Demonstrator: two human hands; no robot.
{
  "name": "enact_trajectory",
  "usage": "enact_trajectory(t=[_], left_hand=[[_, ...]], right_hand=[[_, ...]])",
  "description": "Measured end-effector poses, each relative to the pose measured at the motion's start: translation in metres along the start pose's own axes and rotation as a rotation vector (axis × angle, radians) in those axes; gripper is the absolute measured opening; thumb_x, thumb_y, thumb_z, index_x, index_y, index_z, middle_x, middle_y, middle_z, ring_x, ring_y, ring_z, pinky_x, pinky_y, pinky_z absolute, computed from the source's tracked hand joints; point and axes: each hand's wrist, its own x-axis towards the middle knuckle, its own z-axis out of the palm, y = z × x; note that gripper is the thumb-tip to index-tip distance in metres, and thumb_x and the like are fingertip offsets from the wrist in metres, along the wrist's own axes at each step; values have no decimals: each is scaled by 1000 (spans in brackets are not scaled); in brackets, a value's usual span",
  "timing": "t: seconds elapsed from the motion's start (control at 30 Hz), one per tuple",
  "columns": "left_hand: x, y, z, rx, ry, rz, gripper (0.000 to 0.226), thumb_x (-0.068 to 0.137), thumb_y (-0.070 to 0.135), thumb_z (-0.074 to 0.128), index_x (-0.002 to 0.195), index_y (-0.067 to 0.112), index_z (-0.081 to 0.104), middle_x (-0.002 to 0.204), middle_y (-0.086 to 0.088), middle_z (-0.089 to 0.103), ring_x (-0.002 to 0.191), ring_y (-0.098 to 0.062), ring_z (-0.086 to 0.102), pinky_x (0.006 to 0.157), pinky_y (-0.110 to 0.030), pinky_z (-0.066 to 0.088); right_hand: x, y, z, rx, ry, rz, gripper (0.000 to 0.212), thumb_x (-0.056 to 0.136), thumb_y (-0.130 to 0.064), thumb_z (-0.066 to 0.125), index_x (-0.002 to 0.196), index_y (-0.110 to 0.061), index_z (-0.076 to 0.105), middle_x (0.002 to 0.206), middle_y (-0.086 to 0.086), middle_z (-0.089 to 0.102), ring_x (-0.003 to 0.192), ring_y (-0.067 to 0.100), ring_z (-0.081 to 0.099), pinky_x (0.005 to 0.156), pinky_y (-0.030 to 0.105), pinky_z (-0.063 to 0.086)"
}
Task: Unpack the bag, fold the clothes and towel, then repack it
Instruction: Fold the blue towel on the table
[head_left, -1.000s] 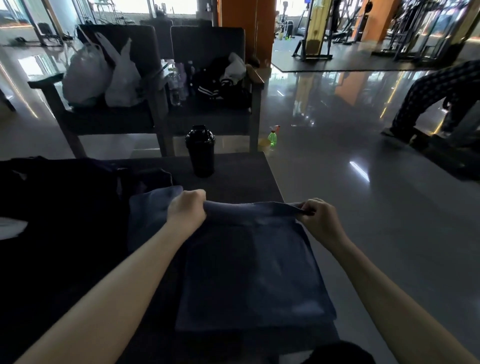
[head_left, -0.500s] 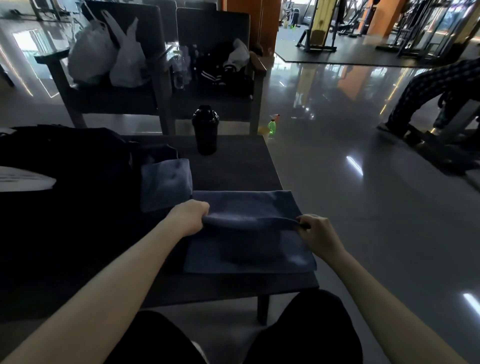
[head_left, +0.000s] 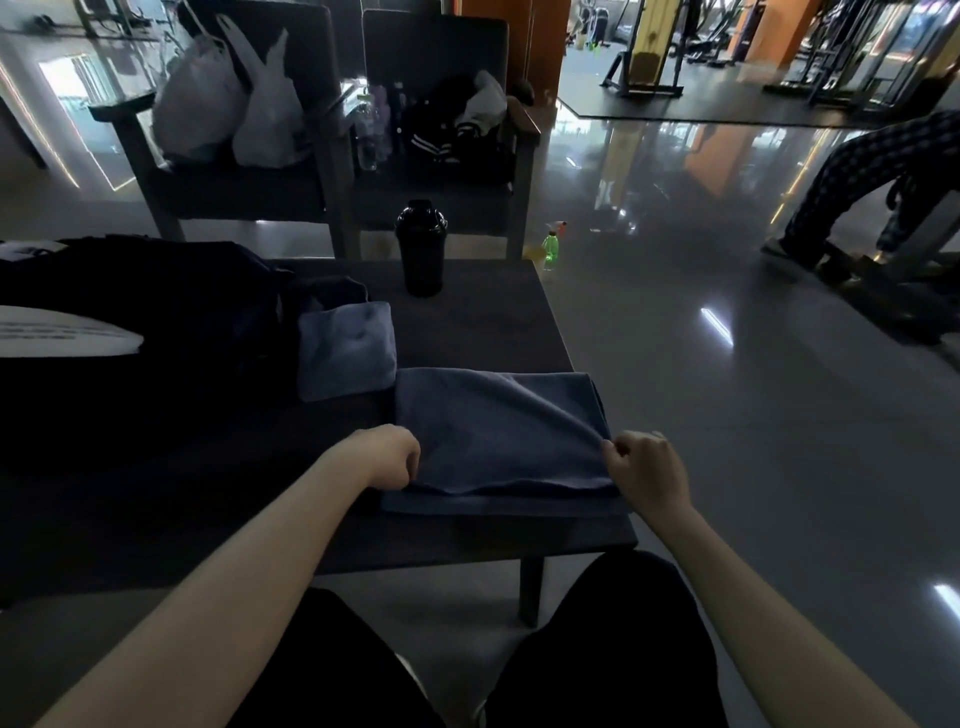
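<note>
On table (head_left: 493, 322), towel (head_left: 498, 441) seemingly in left hand (head_left: 387, 460) and right hand (head_left: 647, 467)

In front of you stands a low dark table (head_left: 483, 322) on a glossy grey floor (head_left: 753, 467). Beyond the table's far edge two dark armchairs stand side by side, the left armchair (head_left: 244, 200) and the right armchair (head_left: 436, 47). An orange column (head_left: 524, 36) rises behind them. Past the table's far right corner a black mat (head_left: 727, 111) carries gym machines (head_left: 644, 57). To your right, light streaks (head_left: 717, 326) glint on the floor, and a daylight patch (head_left: 78, 98) reflects at far left.
</note>
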Motion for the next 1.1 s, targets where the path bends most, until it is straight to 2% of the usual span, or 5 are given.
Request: enact_trajectory(t=[0.33, 0.53, 0.7, 0.93, 1.1], left_hand=[[45, 18, 15, -65, 157, 114, 52, 100, 45, 32, 149, 29, 25, 159, 9, 13, 146, -18, 12, 117, -41, 18], [87, 24, 22, -8, 256, 61, 61, 100, 49, 25, 153, 27, 2, 160, 8, -10, 147, -17, -10, 119, -42, -2], [103, 17, 34, -32, 271, 61, 61, 101, 49, 22, 153, 27, 1, 160, 10, -12, 146, -14, -13, 118, -41, -7], [111, 13, 38, -12, 340, 74, 58, 100, 49, 20, 152, 29, 4, 160, 9, -7, 147, -13, -10, 118, -38, -7], [101, 19, 43, 30, 400, 2, 63, 98, 56, 13, 153, 27, 2, 160, 7, -9, 147, -15, -11, 118, -43, -7]], right_hand=[[66, -16, 32, -34, -143, -21, 41, 93, -21, 52, 133, -13, 53, 143, 8, 45, 126, 32, 45, 101, 41, 39], [119, -10, 42, 286, -69, 294, 44, 92, -24, 56, 134, -12, 51, 126, 14, 58, 117, 31, 54, 97, 37, 43], [140, -12, 62, 235, -26, 258, 16, 90, -15, 55, 92, -4, 67, 95, 16, 68, 89, 31, 61, 70, 28, 40], [145, -25, 68, 147, 104, 260, 25, 92, -10, 49, 111, 0, 61, 117, 22, 57, 107, 37, 53, 85, 38, 43], [86, -47, 68, -10, -60, -148, 53, 92, -43, 45, 139, -18, 46, 153, 8, 30, 141, 28, 26, 112, 49, 19]])
